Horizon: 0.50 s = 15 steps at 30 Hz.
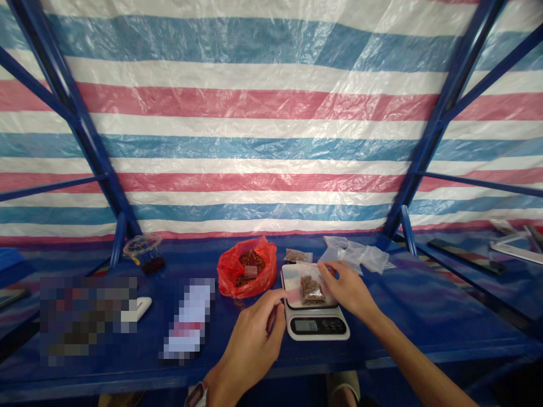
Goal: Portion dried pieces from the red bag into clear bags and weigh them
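A white digital kitchen scale (pixel 292 329) with a dark button panel stands before me. On its platform is a small clear plastic bag (pixel 311 289) part-filled with brown granules or small dried pieces. My right hand (pixel 348 289) is at the bag's upper right, its fingers bent and closed on the bag's edge. My left hand (pixel 257 333) lies at the scale's left side, index fingertip by the platform edge. Its thumb and index finger are apart, with nothing seen between them. Beyond my left hand, an open red plastic bag (pixel 227 275) holds brown pieces and a small clear scoop or cup (pixel 250 272).
Behind the scale lies another small filled bag (pixel 298 256); empty clear bags (pixel 369 257) are to its right. On the blue table (pixel 407 316) at left are a clear cup with dark liquid (pixel 151 264), a white object (pixel 136 310) and a blurred phone-like item (pixel 189 319). Blue metal posts (pixel 428 147) flank a striped tarp (pixel 263 130).
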Each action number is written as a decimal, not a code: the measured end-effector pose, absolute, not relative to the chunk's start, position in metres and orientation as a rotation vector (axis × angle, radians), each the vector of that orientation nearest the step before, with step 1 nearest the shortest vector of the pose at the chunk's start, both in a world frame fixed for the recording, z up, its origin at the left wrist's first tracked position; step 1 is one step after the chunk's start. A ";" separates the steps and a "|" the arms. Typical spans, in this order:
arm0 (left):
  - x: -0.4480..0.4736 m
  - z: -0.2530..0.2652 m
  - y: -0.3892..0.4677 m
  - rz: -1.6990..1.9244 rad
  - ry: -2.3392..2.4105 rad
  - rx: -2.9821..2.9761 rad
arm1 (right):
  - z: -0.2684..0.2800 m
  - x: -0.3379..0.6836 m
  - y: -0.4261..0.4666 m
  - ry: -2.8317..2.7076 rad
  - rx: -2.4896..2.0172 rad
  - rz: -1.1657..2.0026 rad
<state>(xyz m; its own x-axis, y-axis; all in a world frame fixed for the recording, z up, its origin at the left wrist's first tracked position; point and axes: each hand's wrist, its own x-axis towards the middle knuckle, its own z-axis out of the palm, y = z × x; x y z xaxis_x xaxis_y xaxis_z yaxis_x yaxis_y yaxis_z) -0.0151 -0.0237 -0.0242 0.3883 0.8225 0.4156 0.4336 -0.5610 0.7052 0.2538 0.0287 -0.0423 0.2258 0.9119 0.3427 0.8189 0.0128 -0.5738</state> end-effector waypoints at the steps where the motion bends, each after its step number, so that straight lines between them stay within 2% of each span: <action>1: -0.014 -0.025 -0.023 1.062 1.082 2.163 | -0.043 0.254 0.030 -1.601 -1.800 0.185; 9: 0.002 -0.028 -0.022 1.430 1.425 1.959 | -0.021 0.220 0.024 -1.454 -1.510 0.558; 15: 0.014 -0.026 -0.026 1.507 1.356 1.816 | 0.021 0.141 -0.010 -1.660 -1.141 0.699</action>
<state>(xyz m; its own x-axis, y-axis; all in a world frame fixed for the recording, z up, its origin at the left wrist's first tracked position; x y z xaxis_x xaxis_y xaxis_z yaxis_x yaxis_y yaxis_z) 0.0145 -0.0264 -0.0262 -0.0619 0.8617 0.5035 0.4103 -0.4380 0.7999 0.1409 -0.0103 0.0210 -0.0935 0.9160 0.3900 0.3612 0.3963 -0.8441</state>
